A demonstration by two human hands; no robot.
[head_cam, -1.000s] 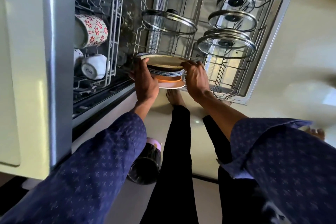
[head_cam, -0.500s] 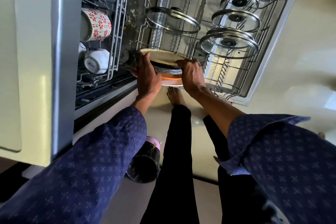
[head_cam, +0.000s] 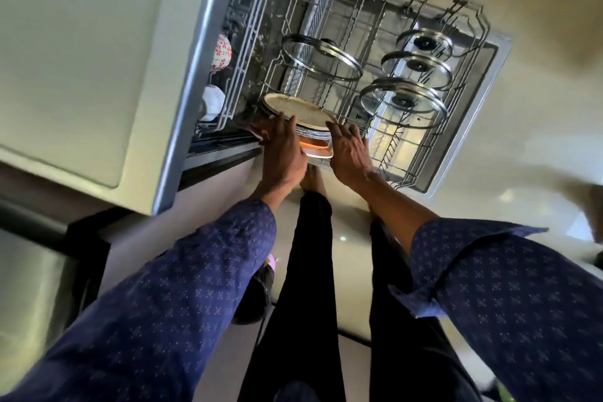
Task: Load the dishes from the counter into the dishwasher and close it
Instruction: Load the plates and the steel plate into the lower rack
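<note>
A stack of plates, cream on top with grey and orange ones beneath, is held at the near left corner of the pulled-out lower rack of the open dishwasher. My left hand grips the stack's left side. My right hand grips its right side, fingers reaching over the rim. Both hands hide the near part of the stack.
Three glass lids stand at the rack's right and another glass lid at its middle. The upper rack holds a red-patterned mug and a white cup. A dark bin stands on the floor by my legs.
The view has swung so the dishwasher sits further right. The plate stack has tilted and moved slightly deeper toward the rack's left corner, both hands still on it.
</note>
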